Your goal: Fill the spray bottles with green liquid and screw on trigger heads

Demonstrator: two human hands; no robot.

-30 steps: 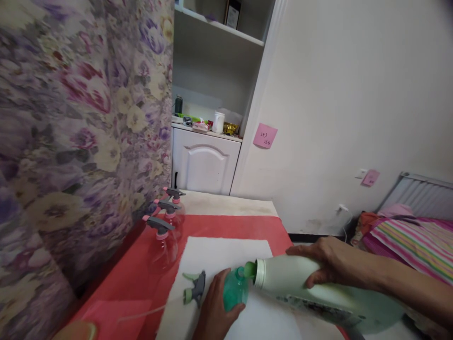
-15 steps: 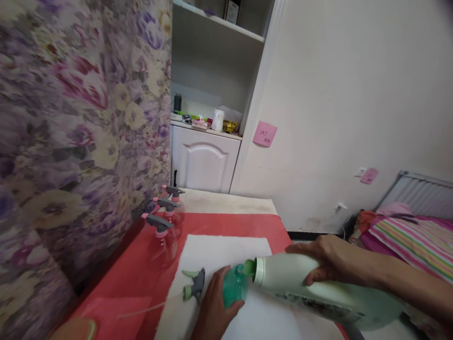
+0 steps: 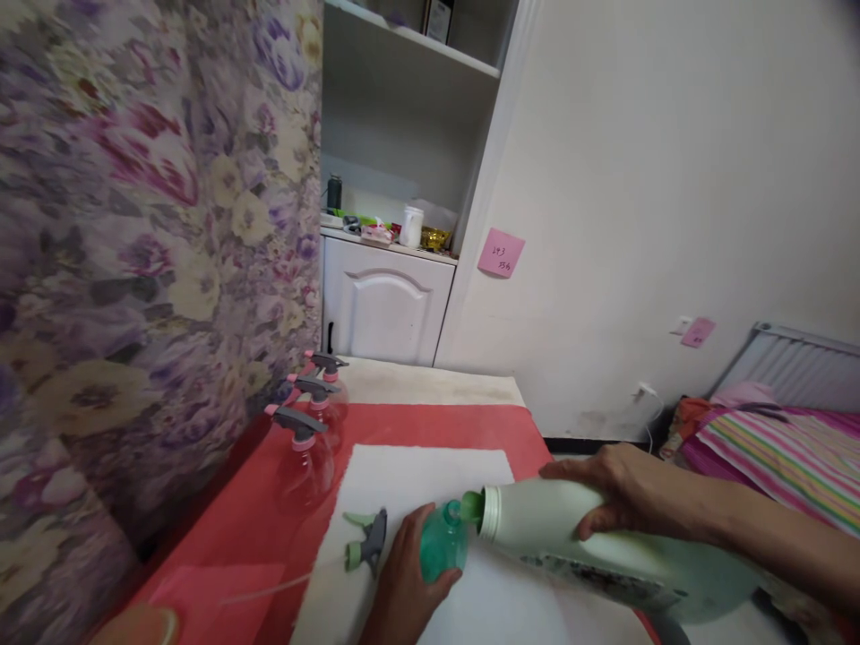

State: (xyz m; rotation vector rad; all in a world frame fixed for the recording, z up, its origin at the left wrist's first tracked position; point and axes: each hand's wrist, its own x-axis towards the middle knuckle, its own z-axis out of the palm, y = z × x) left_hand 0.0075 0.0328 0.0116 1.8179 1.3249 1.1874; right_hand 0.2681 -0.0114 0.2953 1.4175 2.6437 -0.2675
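Observation:
My left hand (image 3: 403, 582) is wrapped round a small green, see-through spray bottle (image 3: 443, 548) without its head, above the white sheet. My right hand (image 3: 618, 493) grips a large pale green jug (image 3: 537, 515), tilted almost level with its mouth to the left. The jug's green spout (image 3: 472, 508) meets the opening of the spray bottle; whether liquid is flowing I cannot tell. To the left of my left hand lies a grey and green trigger spray head (image 3: 366, 542), its thin tube stretching left over the red table cover.
Several clear spray bottles (image 3: 305, 466) with pink and grey heads stand along the left side of the red table cover (image 3: 436, 424). A white sheet (image 3: 417, 468) lies on it. Beyond are a flowered curtain (image 3: 167, 269), a white cupboard (image 3: 390, 309) and a bed (image 3: 779, 457).
The view has shifted very slightly. Both hands, the spray bottle and the tilted jug keep the same position relative to each other.

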